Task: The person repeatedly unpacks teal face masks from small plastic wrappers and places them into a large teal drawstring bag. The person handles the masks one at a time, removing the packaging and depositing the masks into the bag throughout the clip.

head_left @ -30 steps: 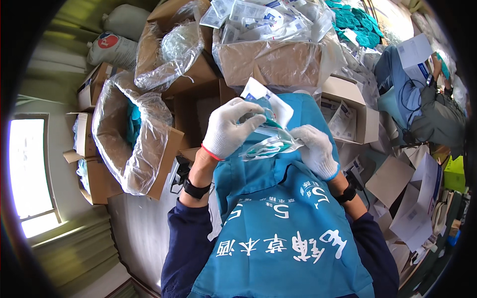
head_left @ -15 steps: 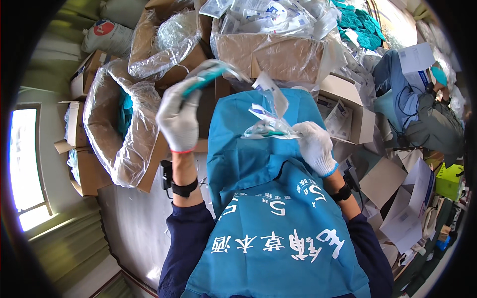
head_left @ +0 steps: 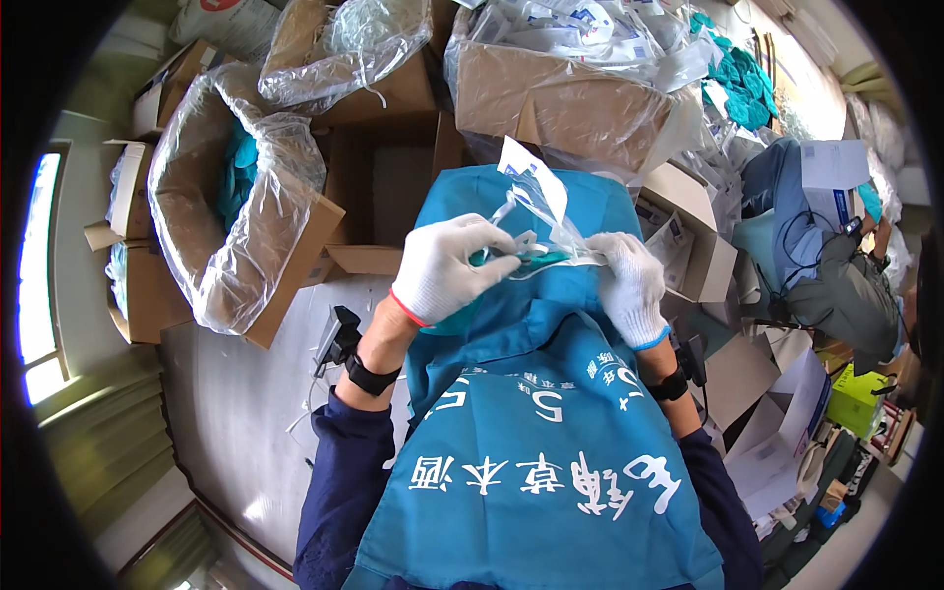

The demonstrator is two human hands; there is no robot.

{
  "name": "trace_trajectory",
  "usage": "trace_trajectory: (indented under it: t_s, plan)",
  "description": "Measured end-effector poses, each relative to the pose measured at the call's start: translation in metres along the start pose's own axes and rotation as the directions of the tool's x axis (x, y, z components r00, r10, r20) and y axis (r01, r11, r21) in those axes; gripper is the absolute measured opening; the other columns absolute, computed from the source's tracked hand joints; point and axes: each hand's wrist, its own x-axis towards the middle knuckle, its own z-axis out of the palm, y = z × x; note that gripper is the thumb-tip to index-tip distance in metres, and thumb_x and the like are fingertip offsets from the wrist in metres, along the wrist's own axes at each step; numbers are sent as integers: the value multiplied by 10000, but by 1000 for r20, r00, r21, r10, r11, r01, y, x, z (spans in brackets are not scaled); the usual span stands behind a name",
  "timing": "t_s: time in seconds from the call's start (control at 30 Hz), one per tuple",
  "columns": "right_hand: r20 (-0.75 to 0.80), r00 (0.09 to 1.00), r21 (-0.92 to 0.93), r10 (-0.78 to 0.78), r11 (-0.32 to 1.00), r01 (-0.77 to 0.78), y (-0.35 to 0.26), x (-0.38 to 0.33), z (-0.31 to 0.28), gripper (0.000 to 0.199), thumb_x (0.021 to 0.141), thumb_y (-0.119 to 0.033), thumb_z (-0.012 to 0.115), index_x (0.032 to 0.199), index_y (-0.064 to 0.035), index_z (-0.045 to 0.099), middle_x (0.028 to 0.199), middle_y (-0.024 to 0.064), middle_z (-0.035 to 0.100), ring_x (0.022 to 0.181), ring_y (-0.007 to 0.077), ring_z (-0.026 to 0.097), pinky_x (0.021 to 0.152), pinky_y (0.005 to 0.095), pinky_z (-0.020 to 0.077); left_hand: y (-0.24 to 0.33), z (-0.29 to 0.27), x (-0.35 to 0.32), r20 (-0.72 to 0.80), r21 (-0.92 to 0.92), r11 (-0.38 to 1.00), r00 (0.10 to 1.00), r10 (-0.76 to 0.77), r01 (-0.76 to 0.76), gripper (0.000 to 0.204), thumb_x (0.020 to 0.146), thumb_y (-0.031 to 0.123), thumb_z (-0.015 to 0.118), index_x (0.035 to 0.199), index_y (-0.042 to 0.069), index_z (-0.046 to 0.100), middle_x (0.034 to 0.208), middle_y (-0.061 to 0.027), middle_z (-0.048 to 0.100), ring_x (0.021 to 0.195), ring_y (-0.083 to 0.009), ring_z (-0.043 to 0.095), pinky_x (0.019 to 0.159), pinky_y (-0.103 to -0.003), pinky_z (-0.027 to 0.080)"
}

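In front of my apron (head_left: 551, 423), both white-gloved hands meet at a clear plastic pouch (head_left: 562, 232) with a white and blue printed part standing up. My left hand (head_left: 450, 267) pinches a soft teal item (head_left: 539, 260) with pale strips at the pouch's left side. Part of that item also shows below the left hand. My right hand (head_left: 631, 287) is closed on the pouch's right edge. How far the teal item sits inside the pouch is hidden by fingers and crumpled plastic.
A plastic-lined carton (head_left: 285, 265) with teal items stands at left. Ahead is a carton (head_left: 560, 103) heaped with clear pouches; an open carton (head_left: 678, 231) stands at right. Beyond it a person (head_left: 846, 285) sits with a teal item in hand. A teal pile (head_left: 739, 87) lies far right.
My left hand has come down and right with the teal item, from raised at the left to the pouch. The right hand keeps its hold. The view has shifted slightly.
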Motion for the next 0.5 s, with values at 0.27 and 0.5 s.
trace_trajectory:
  t_s: [0.27,0.5]
  plan:
    - [56,996,-32,70,997,-68,-14,11,8,281,703,67,625,930,-93,668,870,108,688,804,325,671,686,416,544,-6,8,-5,-26,-37,998,999,47,-48,238,760,70,813,989,40,758,1007,-122,730,847,-223,718,751,-315,558]
    - [199,980,-61,-8,998,21,-26,23,14,264,718,46,604,922,-103,680,861,94,691,808,307,677,675,405,543,-25,5,-5,-177,78,993,979,105,-92,223,761,66,787,981,42,759,1002,-114,715,869,-269,705,760,-344,551]
